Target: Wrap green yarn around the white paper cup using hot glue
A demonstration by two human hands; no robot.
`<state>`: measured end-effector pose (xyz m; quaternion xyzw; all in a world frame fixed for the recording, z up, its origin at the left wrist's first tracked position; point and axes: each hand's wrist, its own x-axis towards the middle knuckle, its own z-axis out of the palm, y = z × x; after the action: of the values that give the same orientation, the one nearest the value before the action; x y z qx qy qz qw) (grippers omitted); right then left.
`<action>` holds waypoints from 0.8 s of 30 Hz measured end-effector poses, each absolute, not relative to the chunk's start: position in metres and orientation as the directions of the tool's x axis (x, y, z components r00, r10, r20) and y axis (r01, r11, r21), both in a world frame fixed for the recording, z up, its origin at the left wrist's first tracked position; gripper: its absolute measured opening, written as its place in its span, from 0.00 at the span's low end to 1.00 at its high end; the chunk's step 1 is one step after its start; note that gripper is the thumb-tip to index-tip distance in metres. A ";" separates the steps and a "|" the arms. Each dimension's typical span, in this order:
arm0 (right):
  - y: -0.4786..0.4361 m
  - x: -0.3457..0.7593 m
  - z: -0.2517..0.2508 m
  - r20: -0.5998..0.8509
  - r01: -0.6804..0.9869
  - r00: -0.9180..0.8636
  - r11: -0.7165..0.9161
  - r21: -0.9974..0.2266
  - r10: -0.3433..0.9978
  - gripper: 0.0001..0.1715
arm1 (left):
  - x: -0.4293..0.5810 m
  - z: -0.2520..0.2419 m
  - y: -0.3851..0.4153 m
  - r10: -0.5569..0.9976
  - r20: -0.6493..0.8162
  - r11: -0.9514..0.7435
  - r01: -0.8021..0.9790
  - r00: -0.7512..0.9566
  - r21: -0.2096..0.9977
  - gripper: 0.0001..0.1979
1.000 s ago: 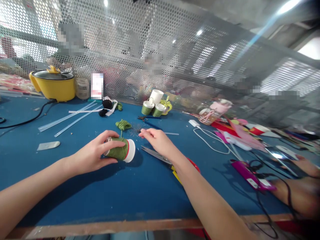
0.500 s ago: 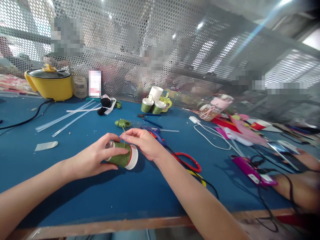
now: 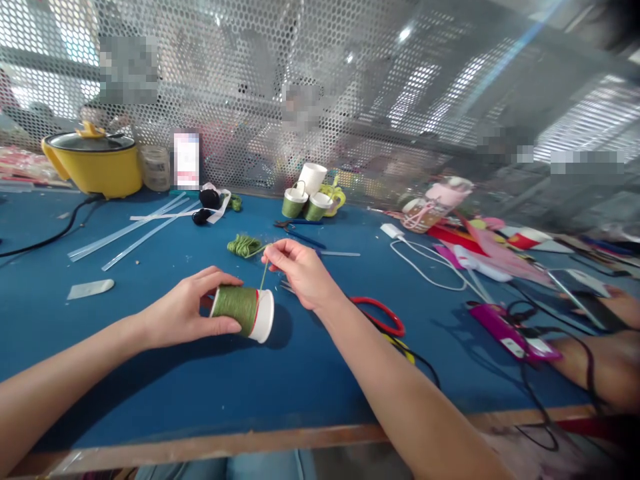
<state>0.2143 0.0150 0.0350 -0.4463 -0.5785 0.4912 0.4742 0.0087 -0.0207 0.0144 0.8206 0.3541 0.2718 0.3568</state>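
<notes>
My left hand [image 3: 203,308] is closed around a white paper cup [image 3: 263,317] lying on its side just above the blue table. Green cord [image 3: 235,307] is wound round most of the cup, with a thin red line at the edge of the winding and a bare white band at the right end. Between the thumb and fingers of my right hand [image 3: 295,267], a strand of the cord is pinched and pulled taut up from the cup. That strand runs on to a loose green bundle [image 3: 243,245] on the table.
Pliers [image 3: 285,225], red-handled scissors [image 3: 385,313] and glue sticks [image 3: 145,233] lie around. Small green-wrapped cups [image 3: 295,202] stand at the back, with a yellow pot [image 3: 95,163] at the left. A purple power strip [image 3: 510,337] and another person's arm [image 3: 600,363] are at the right.
My right hand has moved up and right, drawing the strand away from the cup. My left fingers have shifted off the front of the winding, so more of it shows.
</notes>
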 end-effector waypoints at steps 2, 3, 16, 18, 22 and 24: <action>0.014 0.214 0.035 0.119 0.088 -0.151 0.133 -0.987 0.981 0.10 | 0.008 0.014 -0.021 0.767 0.196 -0.506 0.388 0.611 0.771 0.23; 0.014 0.213 0.035 0.117 0.104 -0.152 0.134 -0.986 0.981 0.10 | 0.008 0.014 -0.022 0.760 0.206 -0.520 0.386 0.616 0.762 0.23; 0.007 0.211 0.035 0.060 0.221 -0.231 0.113 -0.969 0.971 0.09 | 0.006 0.013 -0.023 0.622 0.413 -0.730 0.302 0.665 0.613 0.25; 0.006 0.211 0.034 0.038 0.225 -0.242 0.094 -0.970 0.970 0.09 | 0.006 0.013 -0.023 0.604 0.422 -0.746 0.295 0.676 0.597 0.25; 0.005 0.211 0.033 0.003 0.233 -0.243 0.061 -0.971 0.970 0.09 | 0.005 0.014 -0.024 0.581 0.439 -0.774 0.300 0.685 0.557 0.25; 0.005 0.211 0.033 -0.005 0.234 -0.238 0.052 -0.971 0.971 0.10 | 0.005 0.014 -0.024 0.573 0.445 -0.784 0.304 0.688 0.541 0.24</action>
<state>0.2110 0.0049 0.0330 -0.4872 -0.6184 0.4863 0.3791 0.0047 -0.0241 0.0139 0.8925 0.2456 0.3094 0.2178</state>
